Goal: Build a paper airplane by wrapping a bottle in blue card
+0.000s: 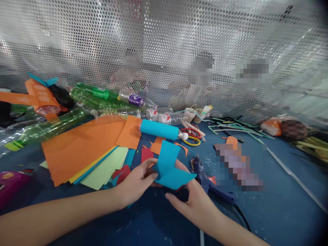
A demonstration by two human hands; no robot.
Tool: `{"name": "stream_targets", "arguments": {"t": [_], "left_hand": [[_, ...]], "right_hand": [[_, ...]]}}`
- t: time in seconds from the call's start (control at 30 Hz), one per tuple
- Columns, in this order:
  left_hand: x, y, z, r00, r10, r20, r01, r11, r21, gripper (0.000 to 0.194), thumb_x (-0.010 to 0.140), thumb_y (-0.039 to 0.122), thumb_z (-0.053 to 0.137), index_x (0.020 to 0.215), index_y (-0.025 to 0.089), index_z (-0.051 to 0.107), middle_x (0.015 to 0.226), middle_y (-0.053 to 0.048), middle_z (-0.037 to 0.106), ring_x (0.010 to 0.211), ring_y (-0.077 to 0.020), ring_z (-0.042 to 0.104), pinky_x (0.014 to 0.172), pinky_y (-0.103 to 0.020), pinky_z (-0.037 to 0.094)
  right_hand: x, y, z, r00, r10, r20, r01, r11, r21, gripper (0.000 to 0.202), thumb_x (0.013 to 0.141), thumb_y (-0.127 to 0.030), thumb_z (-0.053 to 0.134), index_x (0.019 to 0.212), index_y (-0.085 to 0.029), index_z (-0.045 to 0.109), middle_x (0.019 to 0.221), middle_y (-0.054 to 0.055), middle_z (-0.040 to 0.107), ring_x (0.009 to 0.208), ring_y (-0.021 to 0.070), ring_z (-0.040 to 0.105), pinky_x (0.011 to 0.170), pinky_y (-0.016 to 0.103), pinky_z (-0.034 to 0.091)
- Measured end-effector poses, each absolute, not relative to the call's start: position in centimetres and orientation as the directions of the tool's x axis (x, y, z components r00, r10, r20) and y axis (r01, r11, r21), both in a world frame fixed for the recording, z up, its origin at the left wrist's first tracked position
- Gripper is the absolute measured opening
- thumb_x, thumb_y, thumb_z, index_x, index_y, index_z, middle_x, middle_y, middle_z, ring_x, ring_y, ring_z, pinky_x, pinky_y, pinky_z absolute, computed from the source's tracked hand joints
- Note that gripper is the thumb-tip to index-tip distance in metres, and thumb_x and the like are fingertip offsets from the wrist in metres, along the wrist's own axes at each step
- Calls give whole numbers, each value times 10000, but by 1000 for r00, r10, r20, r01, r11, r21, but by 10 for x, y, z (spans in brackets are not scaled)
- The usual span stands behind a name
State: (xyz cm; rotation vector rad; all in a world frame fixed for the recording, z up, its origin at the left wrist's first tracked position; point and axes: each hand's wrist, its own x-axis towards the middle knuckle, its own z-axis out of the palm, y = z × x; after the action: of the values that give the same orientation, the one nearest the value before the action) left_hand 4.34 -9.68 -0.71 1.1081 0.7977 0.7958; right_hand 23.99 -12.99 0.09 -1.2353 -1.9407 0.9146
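Observation:
A folded piece of blue paper [167,167] is held up over the table between both hands. My left hand [137,181] pinches its left edge, thumb in front and fingers behind. On the other side, my right hand [196,198] has its fingers curled behind the paper, while its thumb stands apart below. Just beyond lies a plastic bottle with a white cap [184,136], wrapped in a blue paper sleeve [159,129]. A dark blue hot glue gun [208,182] rests right of my right hand, its nozzle pointing away from me.
Orange sheets [84,147] and pale green sheets [105,167] lie left. Behind them are green bottles [56,124] and clear bottles [166,118]. Scissors with yellow and red handles [194,140] lie mid-table. A perforated metal screen [102,41] closes the back; a magenta object [12,186] sits left.

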Motion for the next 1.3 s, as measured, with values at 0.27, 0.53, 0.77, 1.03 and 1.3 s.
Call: {"name": "stream_targets", "arguments": {"t": [0.27,0.53,0.77,1.03,1.3], "left_hand": [[38,-97,-7,392,903,-178,105,148,983,575,889,437,527,1375,191,341,797,-17,600,709,-181,561,675,-326,445],[38,-97,-7,396,907,-139,102,107,989,603,893,463,511,1392,186,316,831,-37,620,735,-191,557,679,-328,444],[37,-98,-4,417,900,-125,98,91,991,604,896,404,515,1427,227,288,774,-11,628,758,-212,600,706,-350,469],[42,-98,-7,434,898,-76,-63,114,991,689,843,182,558,1429,228,199,900,-16,593,758,-149,587,753,-335,493],[38,-106,-4,359,924,136,141,-198,970,513,854,160,542,1325,283,381,1256,-92,443,1090,-210,543,936,-388,492]], "right_hand": [[238,-136,-1,-374,914,158,473,334,-815,876,747,-196,719,1473,-305,242,1475,114,419,1345,270,419,1073,471,416],[236,-132,4,-430,894,125,605,388,-695,551,702,-9,547,1184,-272,598,1438,73,445,1294,230,479,1049,390,446],[238,-130,0,-374,904,205,611,407,-679,389,732,-27,529,1023,-247,664,1296,94,573,1203,242,563,1006,411,480],[239,-130,2,-337,888,312,586,457,-669,262,831,-66,473,870,-219,682,1237,123,574,1074,225,624,802,337,578],[240,-129,0,-388,848,362,574,529,-624,282,830,-28,484,883,-222,682,997,73,675,948,196,655,862,347,550]]}}
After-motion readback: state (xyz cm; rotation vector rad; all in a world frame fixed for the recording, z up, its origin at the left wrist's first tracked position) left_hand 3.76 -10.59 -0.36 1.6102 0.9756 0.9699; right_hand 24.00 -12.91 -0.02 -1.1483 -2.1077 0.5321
